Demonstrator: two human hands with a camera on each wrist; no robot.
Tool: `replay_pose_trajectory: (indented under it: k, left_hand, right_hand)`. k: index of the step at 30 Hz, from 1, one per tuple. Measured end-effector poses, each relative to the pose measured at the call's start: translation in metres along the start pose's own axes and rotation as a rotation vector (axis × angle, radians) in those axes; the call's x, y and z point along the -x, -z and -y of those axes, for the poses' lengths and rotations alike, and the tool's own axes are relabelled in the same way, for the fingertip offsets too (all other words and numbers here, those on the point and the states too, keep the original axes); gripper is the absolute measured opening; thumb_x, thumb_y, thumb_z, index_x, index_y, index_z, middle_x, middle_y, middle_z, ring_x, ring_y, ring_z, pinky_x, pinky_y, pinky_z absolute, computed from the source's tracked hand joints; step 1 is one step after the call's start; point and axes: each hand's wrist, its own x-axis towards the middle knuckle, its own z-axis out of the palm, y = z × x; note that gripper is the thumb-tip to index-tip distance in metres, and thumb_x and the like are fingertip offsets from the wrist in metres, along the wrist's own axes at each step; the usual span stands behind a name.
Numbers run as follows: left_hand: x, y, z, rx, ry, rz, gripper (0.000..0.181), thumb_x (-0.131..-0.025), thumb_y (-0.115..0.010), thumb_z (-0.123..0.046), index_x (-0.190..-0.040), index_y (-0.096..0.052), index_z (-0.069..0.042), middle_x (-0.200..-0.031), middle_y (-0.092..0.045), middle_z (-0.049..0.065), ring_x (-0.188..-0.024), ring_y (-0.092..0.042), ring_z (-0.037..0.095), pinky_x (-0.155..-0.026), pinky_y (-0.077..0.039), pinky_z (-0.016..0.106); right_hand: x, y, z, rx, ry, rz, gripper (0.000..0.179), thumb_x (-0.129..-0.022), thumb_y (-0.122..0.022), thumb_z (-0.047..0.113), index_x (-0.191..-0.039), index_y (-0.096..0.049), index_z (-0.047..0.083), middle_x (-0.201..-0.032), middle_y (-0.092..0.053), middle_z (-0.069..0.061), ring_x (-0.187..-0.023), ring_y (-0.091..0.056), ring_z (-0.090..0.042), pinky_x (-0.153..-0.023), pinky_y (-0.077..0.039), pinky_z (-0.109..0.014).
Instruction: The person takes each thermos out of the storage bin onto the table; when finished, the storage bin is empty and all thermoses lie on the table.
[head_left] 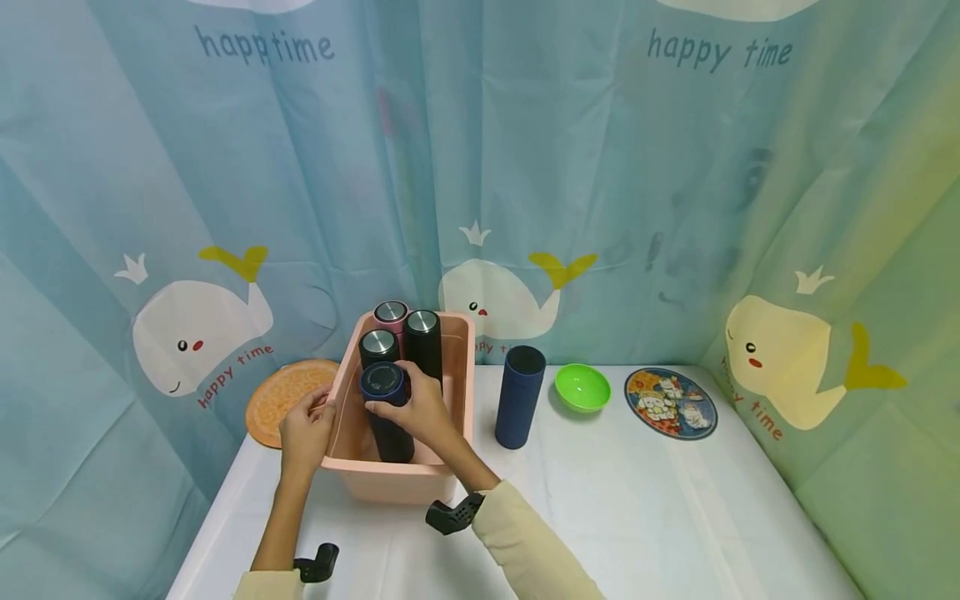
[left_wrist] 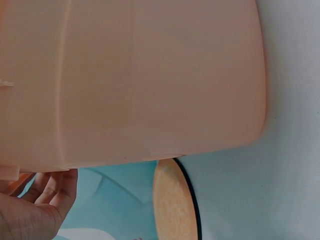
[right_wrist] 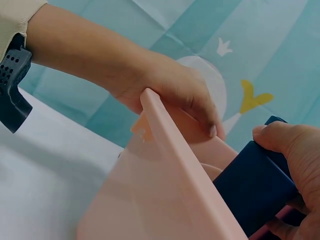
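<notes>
A pink plastic bin stands on the white table, several flasks upright inside it. My left hand holds its left rim; in the left wrist view the fingers lie at the bin's edge. With thumb and fingers, my right hand grips a dark blue flask near its top, its lower part inside the bin. In the right wrist view that flask tilts beside the bin wall. Behind it are two black flasks with steel-coloured lids and a pink flask, partly hidden.
Right of the bin a dark blue flask stands on the table. Beyond it are a green bowl and a round patterned mat. An orange round mat lies left of the bin. A printed curtain hangs behind the table.
</notes>
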Motion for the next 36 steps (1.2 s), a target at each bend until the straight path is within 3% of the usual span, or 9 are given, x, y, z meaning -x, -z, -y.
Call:
replay_pose_trajectory:
  k: [9,20,30,36]
  left_hand:
    - [-0.001,0.0,-0.001,0.027,0.017,0.003,0.034,-0.093,-0.057,-0.01,-0.124,-0.064,0.002,-0.116,-0.068,0.024,-0.104,-0.068,0.036,-0.069,-0.037,-0.006]
    - [-0.002,0.001,-0.001,0.054,0.017,0.01,0.034,-0.094,-0.057,-0.01,-0.125,-0.064,0.001,-0.115,-0.068,0.024,-0.104,-0.068,0.036,-0.069,-0.039,-0.004]
    - [-0.002,0.0,0.001,0.052,0.011,0.007,0.034,-0.094,-0.057,-0.01,-0.125,-0.064,0.001,-0.115,-0.068,0.023,-0.102,-0.068,0.036,-0.07,-0.04,-0.004]
    - [-0.004,0.0,0.0,0.055,0.02,0.01,0.034,-0.094,-0.057,-0.009,-0.125,-0.063,0.001,-0.116,-0.068,0.024,-0.103,-0.068,0.035,-0.071,-0.039,-0.005]
  right_hand:
    - [-0.002,0.008,0.001,-0.021,0.036,-0.002,0.065,-0.076,-0.082,0.026,-0.13,-0.054,0.004,-0.116,-0.069,-0.012,-0.102,-0.065,-0.022,-0.089,-0.055,-0.033]
    - [-0.008,0.022,0.009,-0.048,0.07,-0.063,0.063,-0.077,-0.08,0.028,-0.131,-0.054,0.008,-0.112,-0.069,-0.008,-0.098,-0.065,-0.02,-0.084,-0.056,-0.031]
    - [-0.018,0.044,0.026,-0.143,0.159,-0.106,0.058,-0.077,-0.08,0.023,-0.128,-0.057,0.007,-0.106,-0.07,-0.009,-0.089,-0.067,-0.018,-0.074,-0.059,-0.028]
    - [-0.021,0.064,0.044,-0.172,0.174,-0.102,0.058,-0.077,-0.081,0.018,-0.13,-0.058,0.007,-0.113,-0.068,-0.009,-0.096,-0.068,-0.021,-0.08,-0.059,-0.032]
